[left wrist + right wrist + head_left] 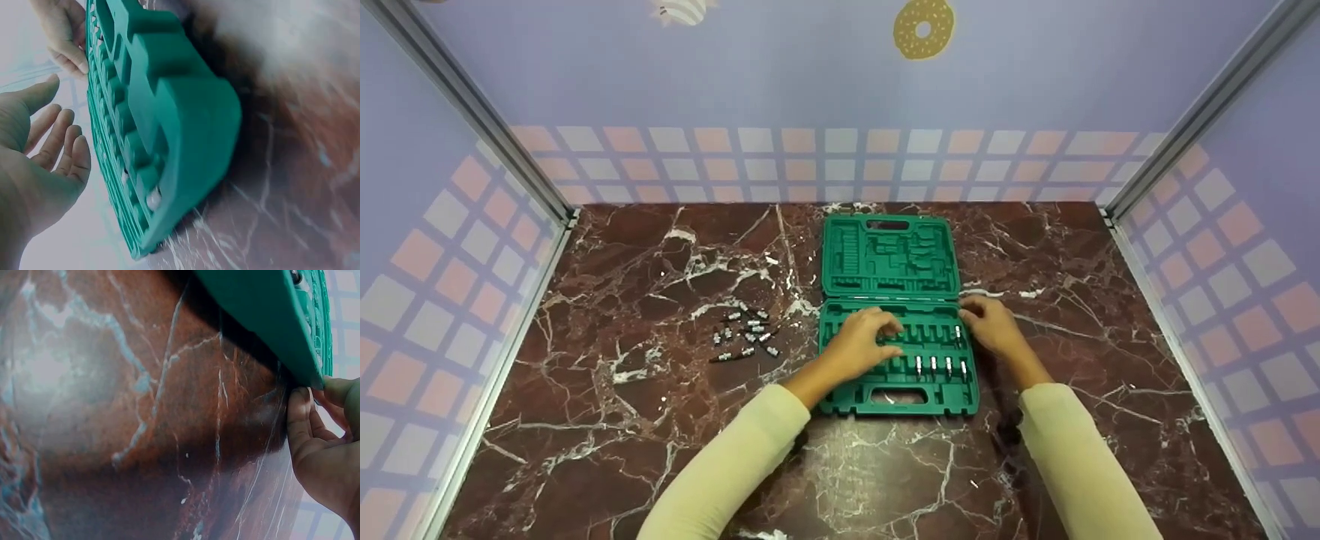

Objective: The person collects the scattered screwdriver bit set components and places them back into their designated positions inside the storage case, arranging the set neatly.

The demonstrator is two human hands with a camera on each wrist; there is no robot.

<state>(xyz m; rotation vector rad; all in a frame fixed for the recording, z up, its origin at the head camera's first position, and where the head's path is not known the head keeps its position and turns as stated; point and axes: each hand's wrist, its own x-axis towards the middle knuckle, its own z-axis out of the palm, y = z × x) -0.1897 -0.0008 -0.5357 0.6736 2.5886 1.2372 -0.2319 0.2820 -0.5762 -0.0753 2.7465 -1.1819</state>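
A: What does the head view show?

B: An open, hinged, green plastic case (840, 399) on a glossy dark red-brown table top (585, 390) with white marble veins. Its lid lies back on the far side. In the near half, four short silver-and-black metal bits (934, 365) sit in the front row, toward the right, and one more sits at the right end of the row behind.

A: And the loose ones?

B: A scattered cluster of small silver-and-black metal pieces (754, 323) lies on the table top, left of the case.

A: Where are the hands?

B: The left hand (864, 341) is over the near half, thumb and fingers apart and gently bent, holding nothing. The right hand (990, 324) is at the case's right edge, beside the hinge.

A: Any lettering?

B: Any marking on the bits or moulded into the plastic is too small to read. The lilac wall (780, 82) carries pink and white squares and a printed golden doughnut (905, 41).

A: The left wrist view?

B: The left hand is relaxed, fingers spread from the thumb, beside the slotted tray. Two bright tips show in slots near the closest end. The right hand is at the far edge.

A: And the right wrist view?

B: The right hand pinches the case's edge between thumb and fingers. Whether that edge is raised, I cannot tell.
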